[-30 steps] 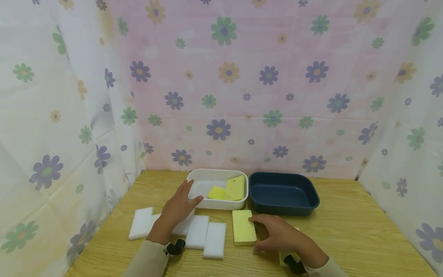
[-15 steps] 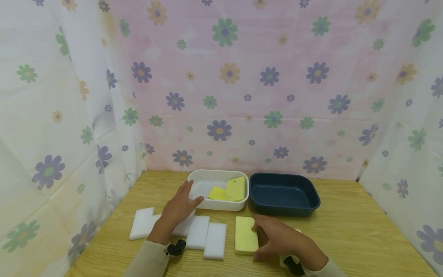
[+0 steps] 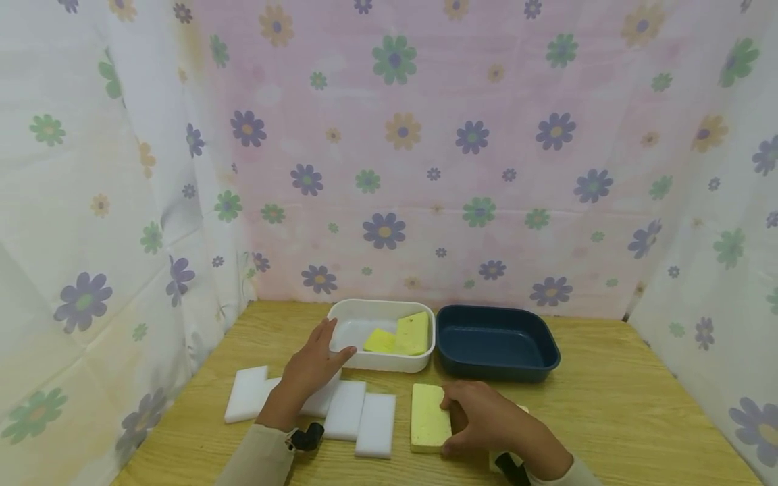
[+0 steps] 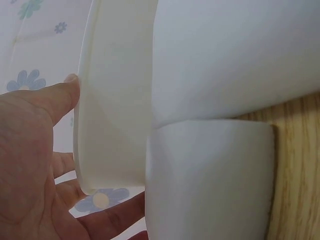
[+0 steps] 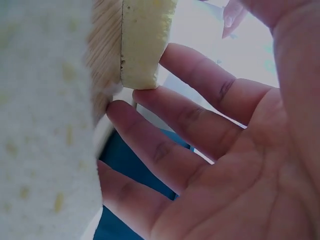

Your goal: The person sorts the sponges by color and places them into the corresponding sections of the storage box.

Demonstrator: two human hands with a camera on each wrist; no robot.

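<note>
A pale yellow sponge [image 3: 428,418] lies flat on the table, left of my right hand [image 3: 486,418]. Right fingertips touch its right side in the head view; the right wrist view shows extended fingers [image 5: 192,112] at the end of the sponge [image 5: 142,45]. A second yellow sponge [image 3: 509,466] lies partly hidden under that wrist and looms close in the right wrist view. My left hand [image 3: 313,368] spreads its fingers at the left end of a white tray [image 3: 383,361], thumb tip at the rim [image 4: 80,100]. Two yellow sponge pieces [image 3: 413,334] lie inside the tray.
Several white foam sponges [image 3: 375,425] lie in a loose row at the front left, some under the left forearm. A dark blue tray [image 3: 498,371] stands right beside the white one. Flower-printed curtains [image 3: 385,169] enclose the wooden table [image 3: 632,405] at the back and sides.
The yellow sponge has slid slightly toward me and turned straighter, with my right fingertips staying against its right side. My left hand has hardly moved.
</note>
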